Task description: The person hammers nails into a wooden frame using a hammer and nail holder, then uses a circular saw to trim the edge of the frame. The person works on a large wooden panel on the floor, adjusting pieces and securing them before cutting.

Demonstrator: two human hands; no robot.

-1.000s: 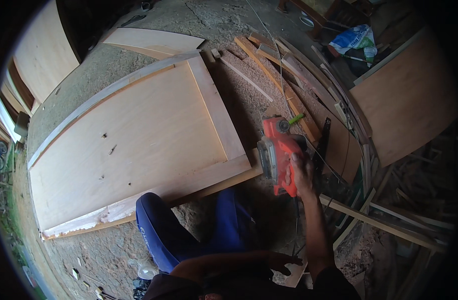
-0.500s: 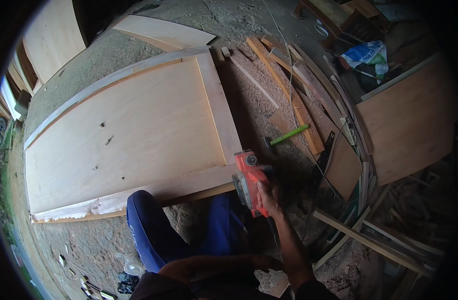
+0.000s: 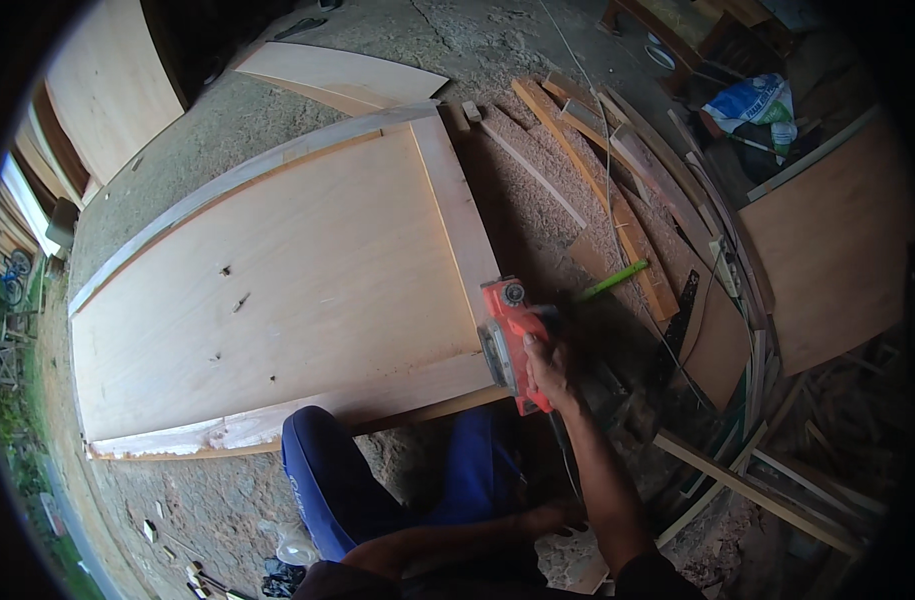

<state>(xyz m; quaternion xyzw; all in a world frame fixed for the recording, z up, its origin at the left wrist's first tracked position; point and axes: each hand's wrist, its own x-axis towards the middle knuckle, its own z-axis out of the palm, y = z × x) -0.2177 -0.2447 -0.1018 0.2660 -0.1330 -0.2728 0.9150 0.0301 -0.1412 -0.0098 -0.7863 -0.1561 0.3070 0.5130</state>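
Observation:
My right hand [image 3: 549, 372] is closed round the handle of a red electric planer [image 3: 515, 340]. The planer sits at the near right corner of a large framed wooden panel [image 3: 327, 290], against its right edge. A power cord [image 3: 565, 450] runs down from the tool towards my lap. My left hand [image 3: 549, 518] is low, beside my right forearm and near the cord; it is dark, and its fingers are hard to make out. My knee, in blue trousers [image 3: 327, 480], touches the panel's near rail, which is whitish and rough at its left end.
A green-handled hammer [image 3: 614, 281], partly hidden, lies right of the planer among shavings [image 3: 527, 165]. Long timber strips [image 3: 602, 190] and offcuts [image 3: 747, 490] pile up on the right. A brown board [image 3: 837, 250] leans there. Another pale board [image 3: 337, 75] lies beyond the panel.
My right hand has moved the planer a little away from me along the panel's right edge, now hiding the hammer's head. The whole view has shifted slightly. My left hand stays low.

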